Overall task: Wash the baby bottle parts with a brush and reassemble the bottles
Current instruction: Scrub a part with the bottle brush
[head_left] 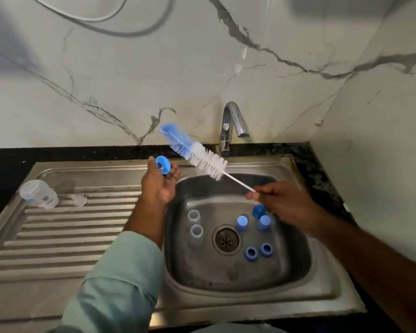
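Bristles of the bottle brush lie up and left of the right hand, which pinches the wire handle; its long axis slants toward the blue collar ring gripped in the left hand's fingertips, just beside the bristles.

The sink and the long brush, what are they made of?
The shiny grey metal sink looks like stainless steel: it is silvery with soft reflections and pressed ridges on its draining side. The long blue and white bottle brush seems to have thin plastic bristles on a white stem, probably plastic or coated wire.
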Demonstrator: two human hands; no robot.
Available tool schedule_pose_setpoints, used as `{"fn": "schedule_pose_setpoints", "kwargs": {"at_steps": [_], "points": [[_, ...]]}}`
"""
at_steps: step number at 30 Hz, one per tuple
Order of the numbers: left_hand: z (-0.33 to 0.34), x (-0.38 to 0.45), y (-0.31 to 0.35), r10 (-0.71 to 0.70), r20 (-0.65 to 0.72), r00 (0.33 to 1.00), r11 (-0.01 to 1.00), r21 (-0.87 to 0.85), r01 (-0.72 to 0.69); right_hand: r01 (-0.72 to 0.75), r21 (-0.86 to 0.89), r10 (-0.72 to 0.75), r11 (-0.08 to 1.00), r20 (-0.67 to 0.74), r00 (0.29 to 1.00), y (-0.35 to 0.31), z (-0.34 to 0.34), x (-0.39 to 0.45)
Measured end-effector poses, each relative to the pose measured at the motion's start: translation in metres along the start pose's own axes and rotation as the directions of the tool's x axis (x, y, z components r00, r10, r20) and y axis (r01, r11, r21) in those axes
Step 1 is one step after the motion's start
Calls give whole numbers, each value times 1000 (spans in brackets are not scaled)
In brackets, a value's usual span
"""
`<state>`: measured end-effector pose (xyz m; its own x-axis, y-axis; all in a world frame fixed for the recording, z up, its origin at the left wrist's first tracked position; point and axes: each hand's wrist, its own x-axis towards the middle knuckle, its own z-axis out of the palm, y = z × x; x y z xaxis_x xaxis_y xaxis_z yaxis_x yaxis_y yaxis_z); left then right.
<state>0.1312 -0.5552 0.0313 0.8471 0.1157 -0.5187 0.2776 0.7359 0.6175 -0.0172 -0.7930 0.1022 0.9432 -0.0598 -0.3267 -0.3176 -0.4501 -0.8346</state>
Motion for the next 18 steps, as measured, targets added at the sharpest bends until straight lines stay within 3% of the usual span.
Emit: {"fn": "schedule_pose_setpoints", "kwargs": {"at_steps": [1,3,5,7,10,14,18], "points": [[6,-8,-10,-26,51,998,1000,8,25,38,-1,-38,999,13,999,-1,15,-2],[11,-21,-28,-46,126,991,999,7,46,171,-183,-178,968,-20,984,4,43,-1],[9,-30,-36,-72,145,987,995,-53,81,256,-506,-327,824,-55,943,13,61,-1],[3,-34,-33,-94,146,985,984,-139,114,228,-690,-372,687,-64,926,17,66,-8],[-1,-41,-31,-97,180,979,986,-114,119,243,-762,-368,600,7,930,12,72,-14],[-2,-48,-39,-57,155,986,996,-62,68,213,-801,-371,560,-13,928,0,75,-3],[-10,-40,-23,-77,119,990,995,-55,84,282,-849,-373,447,110,921,8,75,-21]]}}
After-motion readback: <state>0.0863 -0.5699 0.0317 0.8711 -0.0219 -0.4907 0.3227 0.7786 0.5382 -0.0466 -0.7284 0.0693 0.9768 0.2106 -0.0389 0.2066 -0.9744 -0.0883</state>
